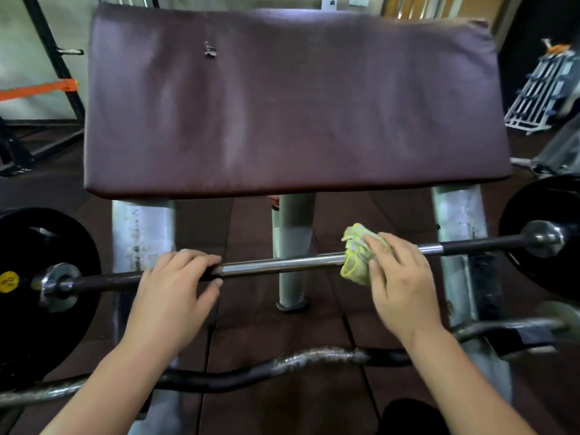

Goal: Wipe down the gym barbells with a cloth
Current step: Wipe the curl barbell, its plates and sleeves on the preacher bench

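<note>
Barbell of straight chrome-and-black steel [282, 266] lies crosswise below the maroon padded curl rest [292, 98], its left grip held in the curled left hand [175, 287], while the right hand [398, 277] (nearer the shiny middle, likely wiped next) wraps a crumpled yellow-green cloth [356, 255] round it.

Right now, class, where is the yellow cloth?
In the head view, the yellow cloth is bunched on the straight barbell, right of centre. The right hand grips it, below the front edge of the maroon curl pad.
</note>
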The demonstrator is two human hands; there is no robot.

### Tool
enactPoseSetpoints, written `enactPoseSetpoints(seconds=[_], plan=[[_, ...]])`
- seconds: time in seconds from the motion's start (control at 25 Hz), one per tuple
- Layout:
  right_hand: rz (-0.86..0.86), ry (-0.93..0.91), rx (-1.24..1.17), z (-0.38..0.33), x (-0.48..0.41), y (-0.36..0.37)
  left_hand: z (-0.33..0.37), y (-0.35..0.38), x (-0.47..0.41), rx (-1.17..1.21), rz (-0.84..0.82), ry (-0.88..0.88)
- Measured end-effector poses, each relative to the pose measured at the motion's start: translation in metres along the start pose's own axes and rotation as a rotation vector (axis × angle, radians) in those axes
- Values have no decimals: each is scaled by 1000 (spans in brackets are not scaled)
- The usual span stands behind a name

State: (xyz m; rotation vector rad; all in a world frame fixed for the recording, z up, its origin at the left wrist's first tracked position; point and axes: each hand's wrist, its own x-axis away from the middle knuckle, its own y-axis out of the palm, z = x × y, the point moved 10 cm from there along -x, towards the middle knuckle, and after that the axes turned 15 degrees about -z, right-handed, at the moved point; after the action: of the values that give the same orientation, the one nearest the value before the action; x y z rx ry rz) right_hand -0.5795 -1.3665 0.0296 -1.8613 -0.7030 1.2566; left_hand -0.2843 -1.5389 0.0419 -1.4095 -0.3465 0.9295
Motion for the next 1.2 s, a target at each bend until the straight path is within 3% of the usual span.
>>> enactPoseSetpoints(seconds=[0.16, 0.32, 0.48, 0.6, 0.72, 0.96, 1.2], plan=[[-12, 68, -20, -14, -4, 9, 45, 9, -11, 8, -27, 87], [-84, -49, -48, -55, -1, 23, 76, 16, -21, 27, -30, 127], [-71, -42, -26, -7, 5, 13, 101, 29, -33, 50, -72, 168], [4, 133, 11, 62, 11, -11, 108, 33, -38, 70, -84, 178], [32, 231, 12, 70, 7, -19, 110, 32, -41, 50, -80, 178], [-70, 8, -45, -4, 1, 7, 124, 30, -49, 62, -106, 166], [-24, 227, 130, 116, 4, -29, 151, 42, -60, 96, -147, 199]])
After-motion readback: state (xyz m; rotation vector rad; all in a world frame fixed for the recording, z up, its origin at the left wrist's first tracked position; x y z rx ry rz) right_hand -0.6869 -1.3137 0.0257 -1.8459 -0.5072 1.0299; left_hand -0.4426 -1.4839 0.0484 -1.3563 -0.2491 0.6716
